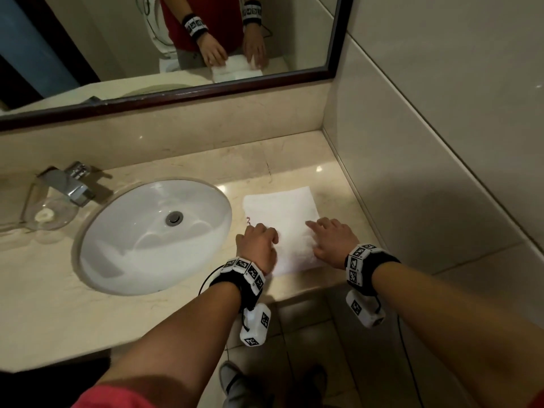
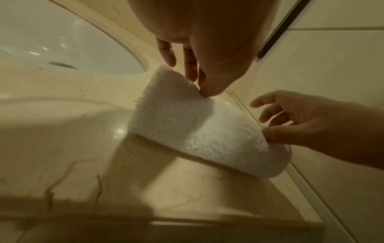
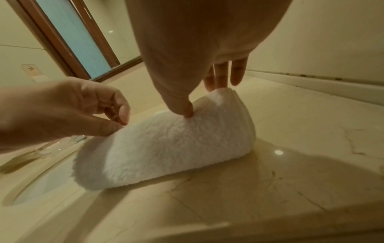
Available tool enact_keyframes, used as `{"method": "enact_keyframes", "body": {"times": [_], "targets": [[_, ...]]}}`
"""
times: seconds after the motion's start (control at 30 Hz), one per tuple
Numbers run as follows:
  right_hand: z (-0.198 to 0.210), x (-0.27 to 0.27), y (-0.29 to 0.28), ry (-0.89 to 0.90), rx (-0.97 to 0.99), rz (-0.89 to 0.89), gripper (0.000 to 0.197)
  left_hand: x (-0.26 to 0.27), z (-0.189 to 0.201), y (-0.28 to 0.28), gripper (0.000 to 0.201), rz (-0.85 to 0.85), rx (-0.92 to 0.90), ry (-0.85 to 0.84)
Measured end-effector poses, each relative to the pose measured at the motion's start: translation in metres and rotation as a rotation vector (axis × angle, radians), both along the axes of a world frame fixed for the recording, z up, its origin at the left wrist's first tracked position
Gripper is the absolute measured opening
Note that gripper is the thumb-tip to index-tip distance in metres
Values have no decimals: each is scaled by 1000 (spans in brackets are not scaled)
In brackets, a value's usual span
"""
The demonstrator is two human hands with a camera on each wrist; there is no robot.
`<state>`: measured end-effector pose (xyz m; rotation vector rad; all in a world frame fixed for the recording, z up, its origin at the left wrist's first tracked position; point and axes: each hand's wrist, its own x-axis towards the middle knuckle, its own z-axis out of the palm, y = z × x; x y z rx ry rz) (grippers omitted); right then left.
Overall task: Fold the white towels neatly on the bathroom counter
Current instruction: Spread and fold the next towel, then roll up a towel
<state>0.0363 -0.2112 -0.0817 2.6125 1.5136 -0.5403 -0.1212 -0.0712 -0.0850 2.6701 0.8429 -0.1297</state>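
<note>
Down on the counter [image 1: 294,160], just right of the sink [image 1: 153,234], lies the folded white towel [image 1: 284,219]. Left hand [image 1: 257,245] pinches its near left edge with curled fingers; right hand [image 1: 331,244] rests spread, thumb pressing the pile. Only the wrist views show those contacts; the mirror [image 1: 182,92] shows in the head view.

Bathroom: sink [image 1: 153,234] in marble counter [image 1: 44,319], mirror [image 1: 176,39] (toilet reflected, prob.), tiled wall [image 1: 441,113].
</note>
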Motion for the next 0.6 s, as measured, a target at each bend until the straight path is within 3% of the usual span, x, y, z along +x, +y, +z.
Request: {"method": "enact_keyframes", "body": {"times": [0.13,0.23,0.37,0.6], "targets": [[1,-5,-2,-101,97,3,43,-4,-1,-14,29,-15,51,-14],[-1,-10,-4,-124,102,29,26,-11,-4,-25,41,-48,107,-10],[-3,-11,-14,-105,110,56,33,-16,-11,-35,63,-74,189,36],[-4,-15,-35,-58,142,100,46,-8,-21,-38,62,-76,278,56]]}}
